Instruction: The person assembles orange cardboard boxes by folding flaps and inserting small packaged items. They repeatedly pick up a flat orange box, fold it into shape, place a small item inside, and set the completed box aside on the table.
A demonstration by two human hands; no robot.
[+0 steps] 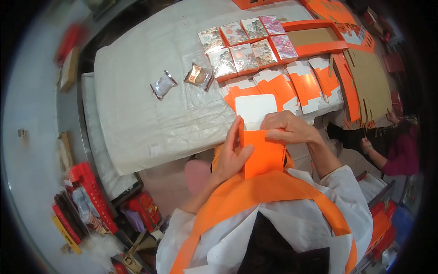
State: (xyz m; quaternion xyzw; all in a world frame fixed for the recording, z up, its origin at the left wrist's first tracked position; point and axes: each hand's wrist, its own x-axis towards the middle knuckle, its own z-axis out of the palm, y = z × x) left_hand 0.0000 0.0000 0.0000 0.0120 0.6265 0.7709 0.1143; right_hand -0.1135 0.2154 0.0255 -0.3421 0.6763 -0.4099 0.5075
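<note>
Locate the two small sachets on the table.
Head view, left of centre: sachets lie side by side on the white table cover, left of the box tray.

The left hand (230,157) covers one side of the orange carton blank (264,155), and the right hand (289,128) hides its top corner. The pictures on the small printed boxes (246,43) are too small to read (only pale landscape tones show). The red item (68,41) at upper left is blurred. A co-worker (397,146) is cut by the dark rim.
</note>
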